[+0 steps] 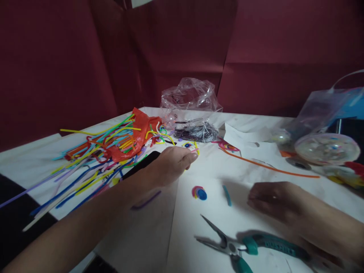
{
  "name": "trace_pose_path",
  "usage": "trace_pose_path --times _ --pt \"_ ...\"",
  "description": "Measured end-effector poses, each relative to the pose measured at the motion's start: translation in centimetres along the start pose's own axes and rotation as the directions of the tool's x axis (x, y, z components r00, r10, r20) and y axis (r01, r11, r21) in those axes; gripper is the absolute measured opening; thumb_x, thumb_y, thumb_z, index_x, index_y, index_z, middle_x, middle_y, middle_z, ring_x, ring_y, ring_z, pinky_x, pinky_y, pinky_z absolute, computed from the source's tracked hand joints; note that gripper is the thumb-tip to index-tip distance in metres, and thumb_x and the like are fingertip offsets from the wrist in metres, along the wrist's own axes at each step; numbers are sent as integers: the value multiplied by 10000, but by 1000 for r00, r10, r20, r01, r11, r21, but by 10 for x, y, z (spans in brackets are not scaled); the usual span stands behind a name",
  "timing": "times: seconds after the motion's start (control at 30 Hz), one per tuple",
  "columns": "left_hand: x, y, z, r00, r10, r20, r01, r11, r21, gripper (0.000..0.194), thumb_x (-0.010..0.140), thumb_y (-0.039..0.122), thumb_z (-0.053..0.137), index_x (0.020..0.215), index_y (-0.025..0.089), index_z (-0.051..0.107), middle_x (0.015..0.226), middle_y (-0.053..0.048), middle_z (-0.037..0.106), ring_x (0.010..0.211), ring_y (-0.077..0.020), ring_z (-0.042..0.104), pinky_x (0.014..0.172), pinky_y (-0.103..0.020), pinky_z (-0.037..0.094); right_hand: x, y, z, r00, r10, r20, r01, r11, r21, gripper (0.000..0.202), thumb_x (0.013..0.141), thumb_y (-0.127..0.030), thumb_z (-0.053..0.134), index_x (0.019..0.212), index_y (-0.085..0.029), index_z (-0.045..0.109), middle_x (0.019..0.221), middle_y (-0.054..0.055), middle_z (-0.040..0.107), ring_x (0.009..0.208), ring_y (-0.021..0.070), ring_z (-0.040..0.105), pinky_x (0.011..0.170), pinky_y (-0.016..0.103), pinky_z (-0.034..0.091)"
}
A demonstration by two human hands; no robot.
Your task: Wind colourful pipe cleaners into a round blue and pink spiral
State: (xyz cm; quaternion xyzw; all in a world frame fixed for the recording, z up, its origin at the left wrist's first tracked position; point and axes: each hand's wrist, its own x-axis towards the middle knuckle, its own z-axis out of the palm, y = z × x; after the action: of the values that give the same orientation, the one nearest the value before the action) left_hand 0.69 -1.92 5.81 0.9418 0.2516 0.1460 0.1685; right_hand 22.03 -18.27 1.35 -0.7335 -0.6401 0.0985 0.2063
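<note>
At the far middle of the white bench stands a crumpled clear plastic bag, its mouth open toward the near side, with a heap of thin dark wires spilling from it onto the bench. To the left an orange plastic bag lies flattened, and a big loose spread of pipe cleaners in yellow, blue, green, purple and orange lies over and around it, fanning out toward the left edge. At the far right a bluish plastic bag leans over a clear round container holding small mixed pieces too blurred to tell apart. The left hand reaches across the middle of the bench with fingers curled loosely, its fingertips pinching a short yellow and pink pipe cleaner piece just near the dark wires. The right hand rests palm down on the near right of the bench, fingers relaxed and holding nothing that can be seen. Between the hands lie a small coiled disc of pink, yellow and blue and a short teal piece. A long orange pipe cleaner stretches to the right. Teal-handled pliers lie open at the near edge, just beside the right hand.
</note>
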Motion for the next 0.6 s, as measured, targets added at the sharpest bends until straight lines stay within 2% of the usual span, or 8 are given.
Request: trace_pose_path --times 0.07,0.1,0.2,0.3,0.4,0.5,0.6 --pt "-7 0 1 1000 5 1 -5 1000 -30 306 915 236 309 690 153 499 640 25 500 625 -102 471 595 -222 329 15 -11 3 988 30 149 -20 998 -65 272 779 -295 417 639 -223 639 615 17 587 553 184 571 475 234 403" --pt "-11 0 2 1000 9 10 -8 999 -43 254 898 203 334 720 153 508 660 26 514 633 -99 474 597 -218 331 20 -16 5 981 58 184 -38 993 -110 261 791 -277 430 640 -209 631 617 28 585 561 192 569 481 242 392" --pt "-19 1 1 1000 -4 19 5 997 -78 196 886 183 366 776 156 526 686 25 538 632 -97 477 572 -213 327 29 -29 11 977 107 184 -63 972 -228 205 811 -250 487 668 -182 616 669 56 596 616 212 577 526 254 384" --pt "-22 1 -1 999 -38 -6 37 993 -111 254 903 228 378 715 153 531 627 24 525 594 -99 472 543 -216 321 33 -32 16 977 105 184 -48 957 -286 160 781 -170 492 660 -182 596 665 47 591 591 195 563 508 238 354" --pt "-21 -3 1 997 -26 -74 13 985 -170 238 882 179 387 742 144 577 650 16 559 629 -104 512 578 -214 364 38 -22 17 974 58 218 6 959 -282 158 755 -160 466 641 -190 571 645 27 576 568 182 537 491 233 328" --pt "-18 -6 10 991 14 -136 -53 956 -288 255 814 67 396 900 135 626 845 -11 636 764 -108 569 678 -211 421 44 -13 10 974 -30 224 82 971 -227 175 756 -247 412 713 -204 576 649 14 562 598 181 523 526 240 352" --pt "-17 -6 19 994 -17 -112 -34 900 -435 215 810 114 464 911 123 653 848 -20 648 767 -114 572 651 -204 424 47 -19 4 967 -115 229 155 974 -166 246 757 -348 361 713 -215 564 649 7 554 589 173 506 528 246 368"
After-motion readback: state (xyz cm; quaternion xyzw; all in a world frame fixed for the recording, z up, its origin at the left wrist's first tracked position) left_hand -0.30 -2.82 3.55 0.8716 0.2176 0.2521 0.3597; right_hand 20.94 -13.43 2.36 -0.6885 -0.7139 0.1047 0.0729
